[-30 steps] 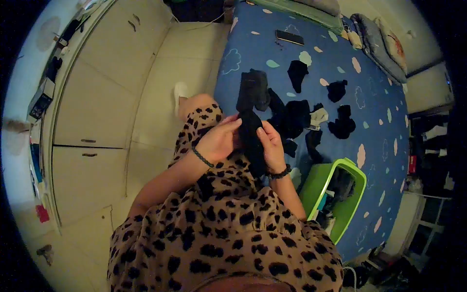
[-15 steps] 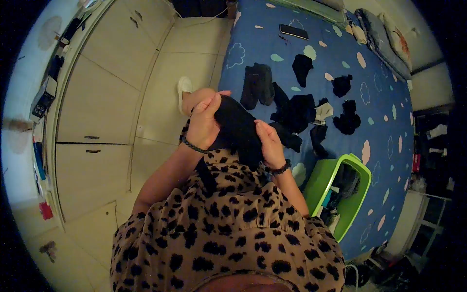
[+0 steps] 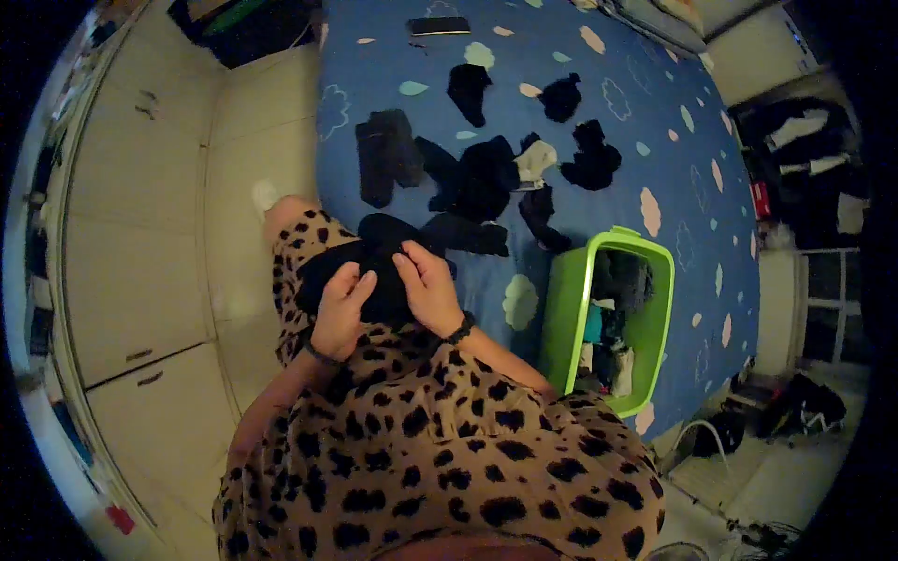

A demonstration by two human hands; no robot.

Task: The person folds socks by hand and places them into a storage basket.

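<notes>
My left hand [image 3: 339, 316] is closed, thumb and fingers pinching black socks [image 3: 385, 297] over my lap. On the other side my right hand [image 3: 428, 288] grips the same dark fabric, its thumb towards the left one. The cloth spreads across the leopard-print dress [image 3: 421, 449], and its exact outline merges with other dark cloth at the bed edge. Just beyond lie a dark grey folded pair [image 3: 388, 154] and a heap of black socks [image 3: 475, 178]. A white sock [image 3: 535, 164] rests against that heap.
A green plastic bin [image 3: 554, 323] with mixed clothing stands on the blue bed [image 3: 519, 252] at my right. More black pieces [image 3: 592, 157] lie farther back, and a phone [image 3: 439, 26] is near the top. Pale cabinets [image 3: 140, 280] line the left side.
Both hands have moved lower and closer together with the black socks, which are now bunched rather than stretched out. The camera view has shifted, so the bed and bin appear farther left.
</notes>
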